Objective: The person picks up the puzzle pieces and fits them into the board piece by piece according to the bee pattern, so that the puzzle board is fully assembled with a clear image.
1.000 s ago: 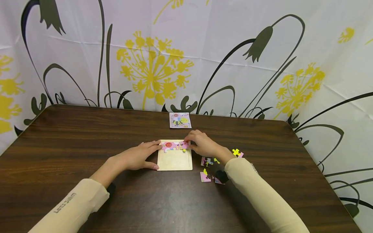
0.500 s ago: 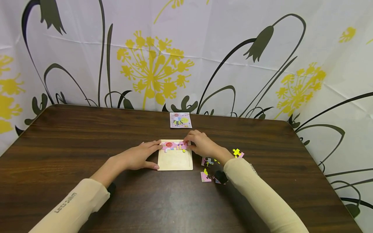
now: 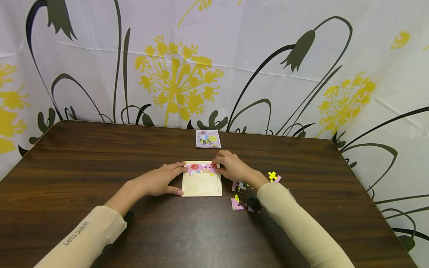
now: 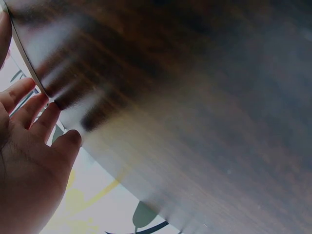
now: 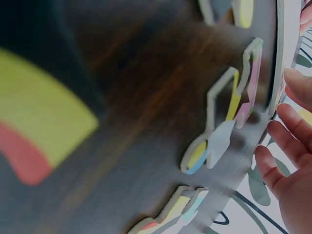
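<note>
Fingers [image 3: 222, 158] of the right hand [image 3: 235, 166] bend down onto the pink corner piece [image 3: 211, 168] at the upper right of the wooden tray [image 3: 202, 186], near the middle of the frame. Fingertips lie at its upper side, the thumb at its right; whether they pinch it or merely press cannot be told.

Left-hand fingers are spread and extended, gripping nothing: the left hand [image 3: 158, 182] touches the tray's left side, fingertips at its upper left corner and thumb at its lower left.

Joined to the corner piece, a pink strip with a red round shape [image 3: 195, 167] fills the tray's top. Its long axis runs left to right across the frame, and its rounded tabs point down towards the bare wood. The tray itself is nearly square, its sides running up and down the frame.

Right of the tray, below the right forearm, lie loose pieces [image 3: 237, 204], one yellow piece [image 3: 272, 176] sitting farther right beyond the wrist. In the right wrist view, loose shapes right of centre slant from lower left to upper right. Above the tray, a picture card [image 3: 208, 139] lies flat on the brown table [image 3: 134, 145].
</note>
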`<move>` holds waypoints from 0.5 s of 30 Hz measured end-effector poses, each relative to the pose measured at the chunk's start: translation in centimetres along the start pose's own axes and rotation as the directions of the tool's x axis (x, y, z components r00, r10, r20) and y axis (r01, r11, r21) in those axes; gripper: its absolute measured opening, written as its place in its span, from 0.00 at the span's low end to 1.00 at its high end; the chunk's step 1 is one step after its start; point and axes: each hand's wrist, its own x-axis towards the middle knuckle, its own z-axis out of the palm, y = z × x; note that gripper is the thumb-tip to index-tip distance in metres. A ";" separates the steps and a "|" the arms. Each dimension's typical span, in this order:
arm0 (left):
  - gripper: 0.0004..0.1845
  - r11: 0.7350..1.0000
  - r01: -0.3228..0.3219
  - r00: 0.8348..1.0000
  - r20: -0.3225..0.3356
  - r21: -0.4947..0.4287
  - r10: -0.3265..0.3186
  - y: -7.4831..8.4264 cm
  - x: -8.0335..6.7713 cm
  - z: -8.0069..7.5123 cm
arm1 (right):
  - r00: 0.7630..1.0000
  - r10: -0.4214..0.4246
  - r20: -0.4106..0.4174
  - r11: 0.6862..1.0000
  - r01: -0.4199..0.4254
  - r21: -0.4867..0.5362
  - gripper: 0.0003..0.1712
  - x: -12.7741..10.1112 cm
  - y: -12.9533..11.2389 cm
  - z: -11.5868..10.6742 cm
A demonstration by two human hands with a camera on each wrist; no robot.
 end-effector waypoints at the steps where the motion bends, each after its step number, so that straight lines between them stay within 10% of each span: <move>1: 0.42 1.000 0.000 1.000 -0.001 0.000 0.000 0.0 0.0 0.0 | 1.000 0.001 0.000 1.000 -0.001 0.000 0.10 0.0 0.0 0.0; 15: 0.42 1.000 0.004 1.000 -0.002 -0.003 -0.004 0.0 0.0 0.1 | 0.999 0.035 0.021 0.999 -0.036 0.013 0.13 -0.3 0.0 0.0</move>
